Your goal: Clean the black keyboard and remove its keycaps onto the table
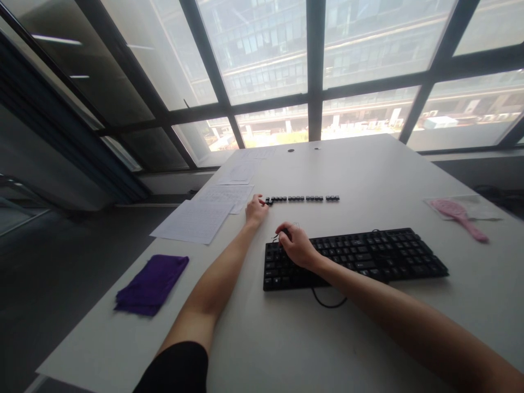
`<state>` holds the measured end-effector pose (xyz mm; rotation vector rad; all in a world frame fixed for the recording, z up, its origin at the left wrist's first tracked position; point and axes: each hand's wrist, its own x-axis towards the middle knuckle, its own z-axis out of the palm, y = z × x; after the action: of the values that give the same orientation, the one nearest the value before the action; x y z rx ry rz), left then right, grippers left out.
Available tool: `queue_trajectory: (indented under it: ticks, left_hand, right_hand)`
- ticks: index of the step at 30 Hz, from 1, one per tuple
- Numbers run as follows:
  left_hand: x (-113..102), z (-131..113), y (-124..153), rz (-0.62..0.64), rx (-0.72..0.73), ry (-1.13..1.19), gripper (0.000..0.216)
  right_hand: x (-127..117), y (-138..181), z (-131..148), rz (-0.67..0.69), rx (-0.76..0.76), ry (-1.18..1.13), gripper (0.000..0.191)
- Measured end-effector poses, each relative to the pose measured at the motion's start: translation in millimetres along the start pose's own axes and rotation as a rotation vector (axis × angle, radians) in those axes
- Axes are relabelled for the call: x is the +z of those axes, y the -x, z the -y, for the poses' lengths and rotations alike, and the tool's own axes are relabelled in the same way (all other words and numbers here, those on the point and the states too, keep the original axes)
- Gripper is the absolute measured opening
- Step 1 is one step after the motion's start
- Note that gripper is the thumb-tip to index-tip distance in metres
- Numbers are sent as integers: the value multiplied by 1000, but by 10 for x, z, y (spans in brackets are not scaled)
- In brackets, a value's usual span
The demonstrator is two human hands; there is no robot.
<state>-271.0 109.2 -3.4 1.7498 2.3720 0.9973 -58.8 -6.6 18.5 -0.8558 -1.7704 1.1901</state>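
A black keyboard [368,256] lies on the white table [327,338], its cable looping toward me. Beyond it a row of loose black keycaps [303,198] runs left to right. My left hand [256,210] rests at the left end of that row, fingers pinched on a keycap there. My right hand [297,245] sits over the keyboard's top left corner, fingers curled around a small thing I cannot make out, possibly a key puller.
Sheets of paper [196,221] lie at the left of the table. A folded purple cloth [151,284] sits near the left edge. A pink hairbrush [458,215] on a plastic bag lies at the right. Large windows stand behind the table.
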Motion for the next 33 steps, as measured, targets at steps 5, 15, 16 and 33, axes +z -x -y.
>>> queue_trajectory:
  ticks: [5,15,16,33]
  left_hand:
    - [-2,-26,-1,9,-32,-11,43]
    - [48,-208,22,-2,-46,-202,69]
    - [56,-214,24,-6,-45,-209,69]
    - [23,-126,7,52,-48,-138,63]
  right_hand:
    - [-1,-1,1,-3,-5,7,17]
    - [-7,7,16,-1,-23,34,17]
    - [-7,7,17,-3,-24,34,17]
    - [-12,5,-8,-11,9,18,15]
